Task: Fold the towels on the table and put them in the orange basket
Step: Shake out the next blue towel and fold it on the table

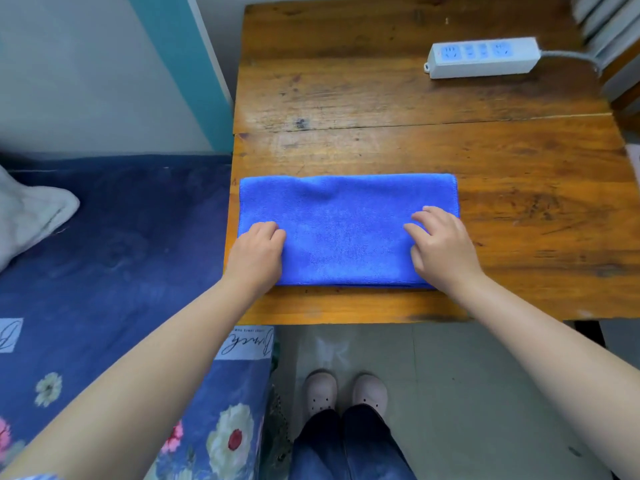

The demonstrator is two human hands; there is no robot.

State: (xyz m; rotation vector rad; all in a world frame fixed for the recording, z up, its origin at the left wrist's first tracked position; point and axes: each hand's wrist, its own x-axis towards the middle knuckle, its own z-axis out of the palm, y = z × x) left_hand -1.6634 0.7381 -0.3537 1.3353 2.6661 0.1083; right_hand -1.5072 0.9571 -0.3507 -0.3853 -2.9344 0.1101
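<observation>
— What is on the far left?

— A bed (104, 254) with a dark blue flowered cover, and a pale pillow (27, 216) at its left edge. It stands just beside the wooden tabletop (415, 133).

— And the towel?

— The blue towel (346, 220) lies flat on the near left part of the tabletop, folded to a long rectangle. Layered edges show along its near side.

— What does the left hand (258, 252) do?

— It rests on the left end of the towel. The fingers are curled downward onto the cloth; I cannot tell whether they pinch it or only press.

— The right hand (440, 244)?

— It lies on the right end of the towel, fingers a little spread and bent, the tips touching the cloth, nothing clamped.

— Further right?

— A white power strip (483, 57) at the far right of the tabletop, well apart from the towel, its grey cable going off to the right. Near, below the tabletop edge, two pale shoes (346, 393) stand on the tiled floor (485, 393).
</observation>
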